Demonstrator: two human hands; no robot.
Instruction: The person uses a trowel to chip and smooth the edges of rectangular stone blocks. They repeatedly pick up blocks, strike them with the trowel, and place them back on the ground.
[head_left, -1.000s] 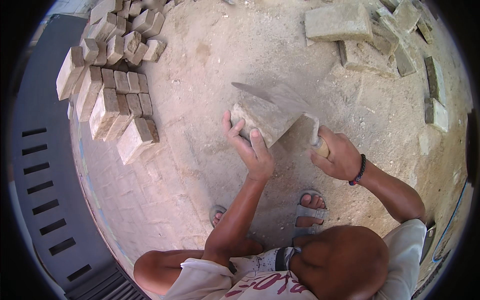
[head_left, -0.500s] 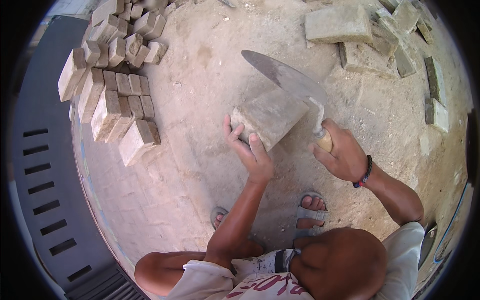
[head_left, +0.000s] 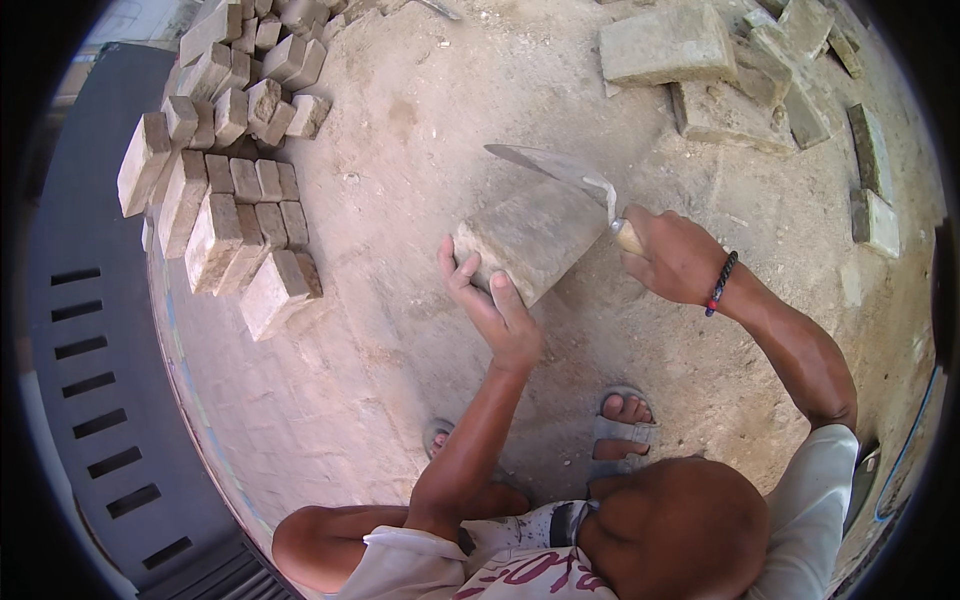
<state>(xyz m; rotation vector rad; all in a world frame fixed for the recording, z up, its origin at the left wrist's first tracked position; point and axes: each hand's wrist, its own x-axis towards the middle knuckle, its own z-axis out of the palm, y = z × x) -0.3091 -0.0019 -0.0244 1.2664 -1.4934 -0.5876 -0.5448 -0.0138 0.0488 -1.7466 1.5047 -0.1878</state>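
A grey, dusty paving block (head_left: pixel 540 238) is tilted in front of me, its near left end in the grip of my left hand (head_left: pixel 495 310). My thumb presses on its near edge and the fingers curl around its left side. My right hand (head_left: pixel 675 257) is wrapped round the wooden handle of a pointed trowel (head_left: pixel 550 165). The trowel's blade is turned nearly edge-on at the block's far side, its tip pointing left. Whether blade and block touch, I cannot tell.
Stacked small blocks (head_left: pixel 245 230) stand at the left, with a looser heap (head_left: pixel 265 85) behind them. Larger slabs (head_left: pixel 670 48) lie piled at the far right. Two narrow blocks (head_left: pixel 875 220) rest at the right edge. A dark slotted metal panel (head_left: pixel 90 330) runs along the left.
My right hand has moved away from me, and the trowel's blade has turned from showing its flat face to nearly edge-on. The left hand still grips the block.
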